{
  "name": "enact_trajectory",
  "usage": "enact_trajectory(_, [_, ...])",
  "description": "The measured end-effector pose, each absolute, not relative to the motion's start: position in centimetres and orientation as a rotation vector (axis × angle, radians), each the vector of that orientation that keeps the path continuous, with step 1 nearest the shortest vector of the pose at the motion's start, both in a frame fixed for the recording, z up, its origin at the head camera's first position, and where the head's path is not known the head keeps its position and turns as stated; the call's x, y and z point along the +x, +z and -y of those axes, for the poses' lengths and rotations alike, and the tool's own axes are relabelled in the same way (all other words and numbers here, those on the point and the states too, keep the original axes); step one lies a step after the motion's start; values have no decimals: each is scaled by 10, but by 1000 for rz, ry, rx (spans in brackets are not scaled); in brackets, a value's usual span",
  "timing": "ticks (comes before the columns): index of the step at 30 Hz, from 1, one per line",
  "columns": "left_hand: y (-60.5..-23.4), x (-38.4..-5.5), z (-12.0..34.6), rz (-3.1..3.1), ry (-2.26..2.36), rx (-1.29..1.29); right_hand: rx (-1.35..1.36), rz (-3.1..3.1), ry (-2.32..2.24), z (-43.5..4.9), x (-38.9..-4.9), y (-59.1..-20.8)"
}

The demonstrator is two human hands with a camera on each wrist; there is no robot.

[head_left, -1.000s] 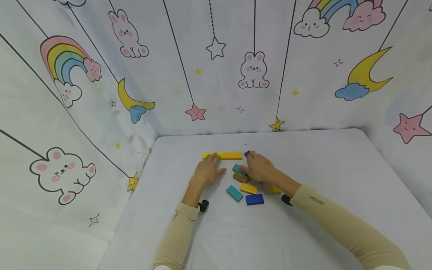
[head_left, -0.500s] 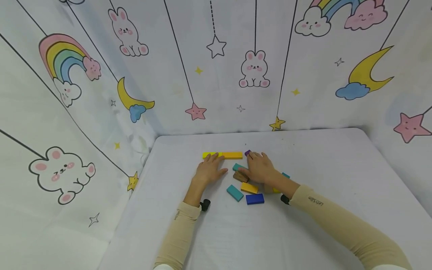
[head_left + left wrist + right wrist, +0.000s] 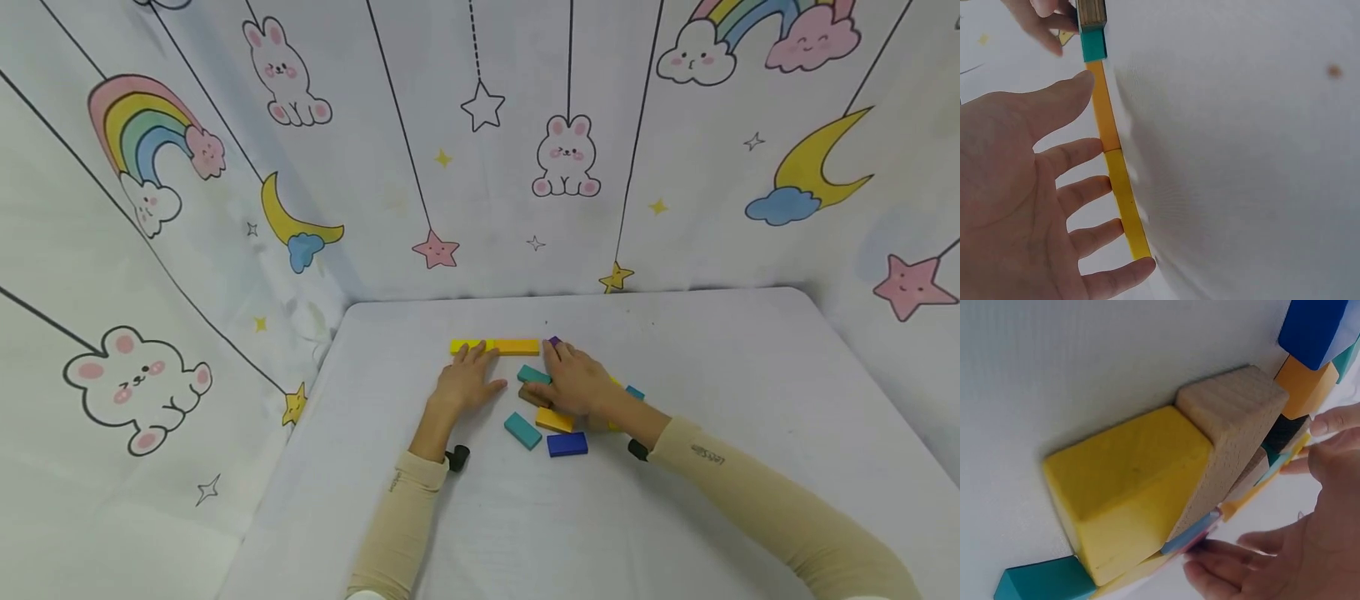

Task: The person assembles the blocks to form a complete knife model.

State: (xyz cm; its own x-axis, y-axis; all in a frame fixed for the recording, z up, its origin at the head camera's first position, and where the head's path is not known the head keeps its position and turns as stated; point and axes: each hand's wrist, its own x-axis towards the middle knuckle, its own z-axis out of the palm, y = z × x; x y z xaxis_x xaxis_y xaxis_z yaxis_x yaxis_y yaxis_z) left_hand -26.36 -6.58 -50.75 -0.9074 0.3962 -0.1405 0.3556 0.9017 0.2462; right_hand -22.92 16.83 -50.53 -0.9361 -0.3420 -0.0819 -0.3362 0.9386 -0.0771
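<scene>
While the left hand [image 3: 462, 387] rests against the row, the head view shows a yellow block [image 3: 454, 346] and an orange block [image 3: 519, 347] end to end on the counter [image 3: 712, 358], with a purple block [image 3: 555, 342] just beside the row's right end, at the fingertips of the right hand [image 3: 577, 383]. Compared with one second earlier, the right thumb covers more of a brown block [image 3: 530, 397], and a teal block [image 3: 635, 392] shows beside the right wrist; the row is unchanged, so the work appears to centre on its right end. In the left wrist view, the left fingers are extended and spread, touching the row's side without gripping. In the right wrist view, the right fingers are lightly bent and enclose nothing visible; whether they press the purple block cannot be told. Near them, a second yellow block [image 3: 1129, 469] touches a pale wooden block [image 3: 1235, 412].
</scene>
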Motion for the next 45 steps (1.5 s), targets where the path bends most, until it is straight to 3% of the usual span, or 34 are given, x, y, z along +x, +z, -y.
enact_trajectory(26, [-509, -262, 70, -2838, 321, 577, -422, -2920, -213, -176, -226, -508])
enact_trajectory(45, [-506, -266, 69, -2847, 302, 598, -674, -2839, -487, -213, -238, -508])
